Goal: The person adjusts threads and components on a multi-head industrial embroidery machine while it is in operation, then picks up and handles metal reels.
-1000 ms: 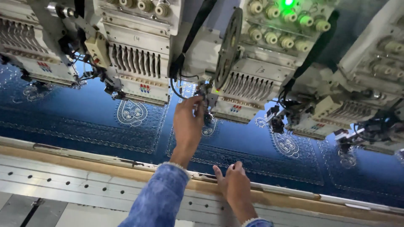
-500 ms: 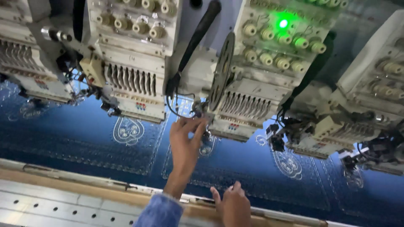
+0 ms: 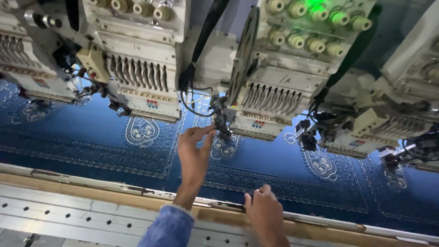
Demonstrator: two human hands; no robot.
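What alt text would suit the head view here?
A person's left hand reaches up to the needle area of an embroidery machine head, while the right hand rests on the frame rail. Blue fabric with white motifs lies beneath.

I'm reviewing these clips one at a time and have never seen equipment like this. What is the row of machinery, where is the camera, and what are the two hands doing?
The picture comes from a camera worn on the person's head, looking down and forward over their own arms. The cream-coloured units hanging in a row are embroidery machine heads, each with a bank of needles and thread knobs on top; one shows a green light. Beneath them lies a stretched blue fabric already stitched with pale ornamental motifs and border bands. Along the near edge runs a wooden frame rail, then a metal table with holes. The left hand, in a blue denim sleeve, reaches up with fingertips pinched by the needle area of the middle head; whether it holds a thread is too fine to tell. The right hand rests on the frame rail.
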